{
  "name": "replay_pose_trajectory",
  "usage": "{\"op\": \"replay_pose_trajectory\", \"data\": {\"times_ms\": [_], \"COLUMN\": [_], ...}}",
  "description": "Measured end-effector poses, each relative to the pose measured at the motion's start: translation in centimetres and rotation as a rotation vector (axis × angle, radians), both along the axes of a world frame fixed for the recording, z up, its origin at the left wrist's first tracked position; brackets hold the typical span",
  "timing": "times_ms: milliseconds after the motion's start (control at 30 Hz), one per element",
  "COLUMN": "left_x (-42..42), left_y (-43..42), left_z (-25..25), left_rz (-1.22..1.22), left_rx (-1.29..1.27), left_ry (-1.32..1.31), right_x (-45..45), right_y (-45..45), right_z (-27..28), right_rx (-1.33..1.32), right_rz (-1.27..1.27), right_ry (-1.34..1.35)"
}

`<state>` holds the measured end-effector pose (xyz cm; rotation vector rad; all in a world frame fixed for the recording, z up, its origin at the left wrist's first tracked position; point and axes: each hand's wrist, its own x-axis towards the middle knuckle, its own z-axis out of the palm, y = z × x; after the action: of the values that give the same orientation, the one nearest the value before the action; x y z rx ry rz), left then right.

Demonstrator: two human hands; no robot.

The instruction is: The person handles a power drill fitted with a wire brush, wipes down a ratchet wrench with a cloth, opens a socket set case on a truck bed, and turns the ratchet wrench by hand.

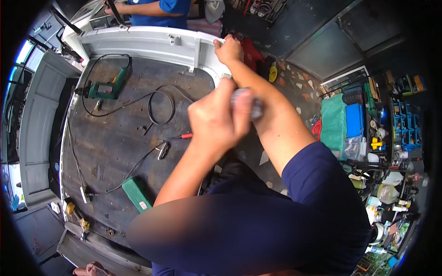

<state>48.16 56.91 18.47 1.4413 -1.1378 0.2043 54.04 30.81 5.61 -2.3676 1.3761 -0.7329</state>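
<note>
My left hand (214, 115) is closed around a short grey object (255, 109), blurred by motion, which sticks out past the thumb in front of my right forearm. Further up, my right hand (229, 49) grips the corner rim of a white metal panel (142, 33), its thumb on the near side. A thin cable with a red end (186, 136) lies just left of my left forearm. Near that cable rests a small metal tool (162, 150) on the dark bed floor (124, 138).
A green corded drill (107, 89), a green case (136, 194) and a yellow tool (76, 214) lie left. Looped cable crosses the bed. A person in blue (156, 14) stands beyond the panel; another person's hand (92, 269) shows bottom left. Crowded shelves (391, 158) stand right.
</note>
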Motion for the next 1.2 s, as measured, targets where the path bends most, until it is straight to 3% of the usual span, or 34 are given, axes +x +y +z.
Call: {"op": "replay_pose_trajectory", "data": {"times_ms": [67,133,200,333,400,433,500,600,733,800,867,933,967,1033,1067,1100,1133,1167,1200], "left_x": [-2.2,-4.2,-4.3,-4.2,-5.1,-5.8,-5.2,-2.9,-3.2,-5.9,-5.9,-4.8,-4.4,-2.5,-0.6,2.2,4.9,6.9,9.1], "left_y": [-0.1,-0.6,-0.2,3.8,6.0,7.2,7.9,6.2,2.1,1.1,2.5,4.7,6.4,9.0,9.7,10.5,11.3,12.1,13.2], "left_z": [2.5,2.5,0.3,-3.4,-8.8,-11.1,-11.0,-5.3,0.8,0.0,-2.0,-7.0,-10.1,-14.5,-17.1,-19.4,-19.4,-18.7,-19.6], "left_rz": [-0.111,-0.258,-0.416,-0.438,-0.502,-0.463,-0.355,-0.101,-0.214,-0.294,-0.329,-0.27,-0.249,-0.09,0.077,0.093,0.056,0.113,0.114], "left_rx": [-0.022,0.201,0.227,0.287,0.576,0.594,0.539,0.216,0.091,0.215,0.241,0.687,0.755,0.685,0.522,0.361,0.167,0.005,-0.125], "left_ry": [-0.072,-0.245,-0.127,-0.294,-0.466,-0.356,-0.084,0.276,0.291,-0.023,0.045,-0.169,-0.02,0.574,0.698,0.898,1.218,1.374,1.629], "right_x": [-0.1,-0.1,-0.3,-0.3,-0.5,-0.3,0.0,-0.5,-0.1,0.1,-0.2,0.1,-0.1,-0.1,-0.1,-0.6,-1.7,-1.7,-1.1], "right_y": [0.3,0.3,0.5,0.3,0.5,0.4,0.2,0.8,0.5,0.1,-0.9,-1.8,-1.2,-1.1,-2.0,-1.7,0.5,1.3,4.0], "right_z": [0.2,0.5,0.8,0.5,0.4,0.4,0.7,1.1,1.1,0.6,-0.3,-0.8,-0.2,-0.2,-0.8,-0.7,1.5,2.0,2.2], "right_rx": [0.01,0.034,0.06,0.073,0.072,0.075,0.082,0.077,0.053,0.044,0.086,0.12,0.114,0.061,-0.081,-0.196,-0.323,-0.484,-0.525], "right_rz": [-0.001,-0.007,-0.013,-0.02,0.007,-0.004,-0.019,-0.025,0.001,0.02,0.056,0.06,0.06,0.046,0.077,0.115,0.203,0.344,0.251], "right_ry": [0.014,0.012,0.009,-0.017,-0.024,-0.001,0.015,0.006,0.075,0.064,0.003,0.045,0.043,-0.033,-0.019,-0.037,0.068,0.119,0.162]}}
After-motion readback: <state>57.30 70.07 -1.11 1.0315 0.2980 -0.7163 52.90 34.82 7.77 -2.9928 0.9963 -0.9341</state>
